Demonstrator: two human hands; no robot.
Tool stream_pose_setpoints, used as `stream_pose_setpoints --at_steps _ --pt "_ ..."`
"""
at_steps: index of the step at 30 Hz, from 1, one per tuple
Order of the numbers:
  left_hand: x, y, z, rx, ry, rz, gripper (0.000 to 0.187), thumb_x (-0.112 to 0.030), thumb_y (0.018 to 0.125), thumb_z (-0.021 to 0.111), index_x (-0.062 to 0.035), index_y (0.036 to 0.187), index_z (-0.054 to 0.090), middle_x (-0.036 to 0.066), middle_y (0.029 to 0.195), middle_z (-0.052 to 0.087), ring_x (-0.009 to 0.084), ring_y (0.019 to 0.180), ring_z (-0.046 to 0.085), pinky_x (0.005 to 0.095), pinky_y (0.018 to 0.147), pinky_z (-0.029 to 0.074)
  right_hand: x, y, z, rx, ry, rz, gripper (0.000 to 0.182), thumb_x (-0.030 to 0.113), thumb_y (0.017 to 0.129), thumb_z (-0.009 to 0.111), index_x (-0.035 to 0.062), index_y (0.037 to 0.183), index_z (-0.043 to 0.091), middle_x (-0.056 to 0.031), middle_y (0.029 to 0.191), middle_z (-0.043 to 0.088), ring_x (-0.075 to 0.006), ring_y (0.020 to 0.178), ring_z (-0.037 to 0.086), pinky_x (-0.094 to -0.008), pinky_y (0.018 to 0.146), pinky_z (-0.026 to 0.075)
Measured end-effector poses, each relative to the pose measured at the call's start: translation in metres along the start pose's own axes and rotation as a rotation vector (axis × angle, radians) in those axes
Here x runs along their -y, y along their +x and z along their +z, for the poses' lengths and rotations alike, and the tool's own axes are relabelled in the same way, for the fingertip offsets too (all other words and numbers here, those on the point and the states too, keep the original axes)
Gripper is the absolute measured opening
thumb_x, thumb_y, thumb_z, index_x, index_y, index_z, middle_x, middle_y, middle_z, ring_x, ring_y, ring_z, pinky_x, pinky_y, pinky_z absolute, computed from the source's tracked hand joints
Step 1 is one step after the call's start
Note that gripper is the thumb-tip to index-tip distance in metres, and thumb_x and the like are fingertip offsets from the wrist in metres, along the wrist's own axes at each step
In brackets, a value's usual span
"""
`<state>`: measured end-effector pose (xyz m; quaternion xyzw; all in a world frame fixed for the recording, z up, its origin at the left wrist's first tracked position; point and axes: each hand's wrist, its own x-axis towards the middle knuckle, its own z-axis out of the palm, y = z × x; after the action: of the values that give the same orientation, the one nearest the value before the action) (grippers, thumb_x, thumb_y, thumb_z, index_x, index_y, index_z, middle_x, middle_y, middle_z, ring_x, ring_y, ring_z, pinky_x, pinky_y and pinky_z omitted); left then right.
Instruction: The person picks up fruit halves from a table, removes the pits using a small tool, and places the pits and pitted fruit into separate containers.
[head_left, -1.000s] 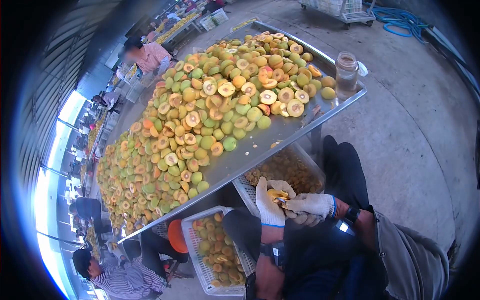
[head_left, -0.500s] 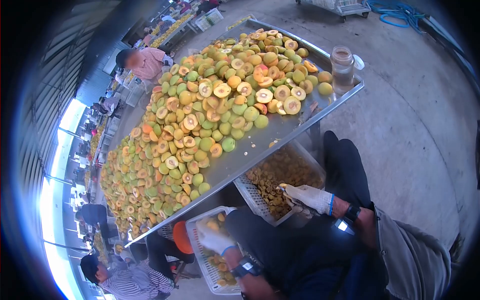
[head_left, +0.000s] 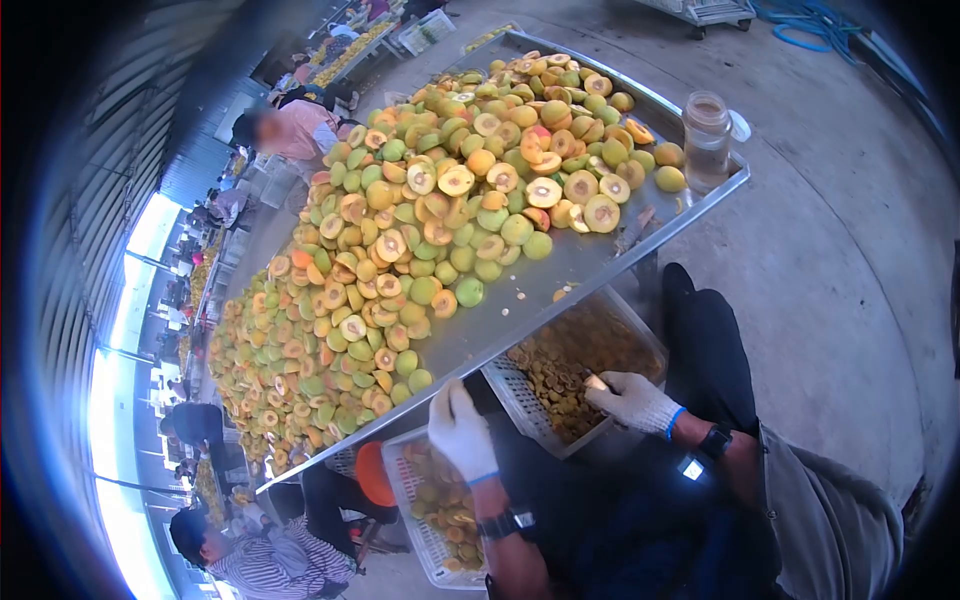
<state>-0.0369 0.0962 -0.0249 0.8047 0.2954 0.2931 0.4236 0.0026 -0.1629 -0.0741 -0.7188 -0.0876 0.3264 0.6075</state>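
Observation:
My left hand (head_left: 461,432), in a white knit glove, is at the near edge of the metal table (head_left: 480,335), fingers stretched out toward the fruit and nothing visible in them. The gloved right hand (head_left: 640,403) is closed around a small tool with a shiny end (head_left: 597,383), whose kind I cannot make out. It is held over a white crate (head_left: 520,400) of brown pits and scraps. Halved apricot-like fruit (head_left: 390,245), yellow, green and orange, lies piled on the table. Below my left hand stands another white crate (head_left: 415,540) with fruit halves.
A clear jar of liquid (head_left: 706,140) stands at the table's right corner. An orange container (head_left: 374,474) is beside the left crate. One person in stripes (head_left: 285,560) sits at the left; another in pink (head_left: 300,130) is across the table. Blue hose (head_left: 815,28) lies on the floor.
My left hand has risen from over the fruit crate to the table edge. The right hand stays over the scrap crate, still closed on the tool. The view has shifted slightly.

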Motion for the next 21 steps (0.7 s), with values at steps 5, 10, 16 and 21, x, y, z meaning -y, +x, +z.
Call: stream_pose_setpoints --at_steps 5,10,16,21 --pt "0.007 0.077 0.066 0.079 0.122 0.205 0.032 -0.017 0.094 0.065 0.0073 0.113 0.074 0.017 0.097 0.075 0.0217 0.087 0.068 0.035 0.084 0.053 -0.004 0.001 -0.005 -0.009 0.18 0.157 0.047 0.047 0.105 0.058 0.0018 0.095 0.068 -0.0008 0.071 0.059 -0.0083 0.058 0.057 -0.0267 0.054 0.046" --pt "0.041 0.149 0.132 0.099 0.466 0.312 0.049 -0.029 0.089 0.071 -0.0012 0.13 0.068 0.024 0.12 0.071 0.0391 0.11 0.068 0.0464 0.099 0.053 -0.003 -0.005 -0.004 -0.005 -0.006 0.03 0.043 0.041 0.104 0.06 -0.0013 0.105 0.067 -0.0216 0.085 0.072 -0.0303 0.082 0.072 -0.044 0.079 0.054" --pt "0.03 0.167 0.166 0.251 0.864 0.247 0.051 -0.043 0.083 0.074 -0.0135 0.124 0.072 0.023 0.122 0.067 0.0405 0.112 0.065 0.0518 0.095 0.053 -0.007 0.002 -0.006 0.02 -0.192 0.029 0.048 0.047 0.104 0.057 -0.0009 0.106 0.065 -0.0296 0.086 0.069 -0.0456 0.085 0.07 -0.0479 0.077 0.053" --pt "0.031 0.164 0.143 0.284 0.893 0.316 0.051 -0.039 0.085 0.075 -0.0079 0.126 0.071 0.021 0.112 0.069 0.032 0.096 0.071 0.0464 0.081 0.058 0.004 0.0 -0.006 0.069 -0.274 -0.004 0.046 0.045 0.103 0.059 -0.0006 0.105 0.064 -0.0306 0.087 0.068 -0.0483 0.086 0.068 -0.0491 0.075 0.052"
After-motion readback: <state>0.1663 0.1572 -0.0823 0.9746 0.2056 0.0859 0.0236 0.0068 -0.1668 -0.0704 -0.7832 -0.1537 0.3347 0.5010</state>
